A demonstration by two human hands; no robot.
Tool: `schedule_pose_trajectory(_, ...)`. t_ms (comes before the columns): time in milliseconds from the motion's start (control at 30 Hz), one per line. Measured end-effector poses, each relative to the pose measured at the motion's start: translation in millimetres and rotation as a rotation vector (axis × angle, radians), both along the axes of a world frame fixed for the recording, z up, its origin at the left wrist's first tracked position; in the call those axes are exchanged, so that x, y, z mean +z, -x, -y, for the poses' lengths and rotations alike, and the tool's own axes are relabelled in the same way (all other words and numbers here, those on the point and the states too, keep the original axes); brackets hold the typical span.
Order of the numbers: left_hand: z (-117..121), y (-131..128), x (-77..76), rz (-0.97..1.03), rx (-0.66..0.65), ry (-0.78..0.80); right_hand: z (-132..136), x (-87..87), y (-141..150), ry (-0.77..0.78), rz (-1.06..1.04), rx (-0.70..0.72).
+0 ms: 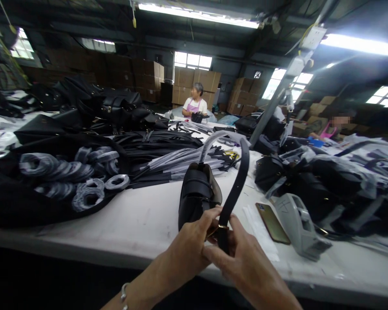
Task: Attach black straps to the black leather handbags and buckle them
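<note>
A black handbag [194, 193] stands on the white table in front of me, its top open and a light lining showing. Its black strap [238, 185] arches up over it, with clear plastic wrapped round the far part. Near the strap's close end sits a gold buckle [222, 226]. My left hand [194, 239] grips the strap at the buckle from the left, fingers closed. From the right my right hand [241, 254] closes round the same strap end, thumb in front and fingers behind. Part of the strap end is hidden by the fingers.
Plastic-wrapped strap rolls [89, 193] lie on black cloth at left. Behind them are loose black straps [161, 142] and piled black bags [84, 107]. At right are a phone [273, 223], a grey tape dispenser [299, 224] and more bags [330, 185]. Two people work further back.
</note>
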State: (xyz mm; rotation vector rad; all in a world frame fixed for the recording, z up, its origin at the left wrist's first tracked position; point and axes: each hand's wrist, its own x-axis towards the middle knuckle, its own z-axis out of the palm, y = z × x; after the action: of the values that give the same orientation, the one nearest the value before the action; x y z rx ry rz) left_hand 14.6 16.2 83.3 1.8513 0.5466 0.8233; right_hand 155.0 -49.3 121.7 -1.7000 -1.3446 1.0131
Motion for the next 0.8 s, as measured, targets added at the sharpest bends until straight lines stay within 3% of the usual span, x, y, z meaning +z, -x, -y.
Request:
schedule_pose_trajectory(133, 2.0, -9.0, -3.8, 0.022, -0.055, 0.000, 10.4, -4.7, -0.6, 0.113, -0.062, -0.069)
schedule_pose_trajectory(367, 5.3, -18.0, 0.2, 0.141, -0.165, 0.073, 17.1, -23.0, -13.1, -0.047, -0.024, -0.103)
schedule_pose_trajectory(567, 5.6, -22.5, 0.0, 0.061, -0.022, 0.034, 24.3, -27.6, -26.2, -0.130, 0.024, -0.206)
schedule_pose_trajectory(667, 8.1, -23.1, 5.3, 0.042, 0.011, -0.011, 26.3, -25.4, -28.8, -0.036, -0.108, -0.184)
schedule_pose_trajectory(800, 8.0, -20.4, 17.1, 0.075, -0.053, 0.085, 29.2, -23.0, -34.9, 0.108, -0.325, -0.115)
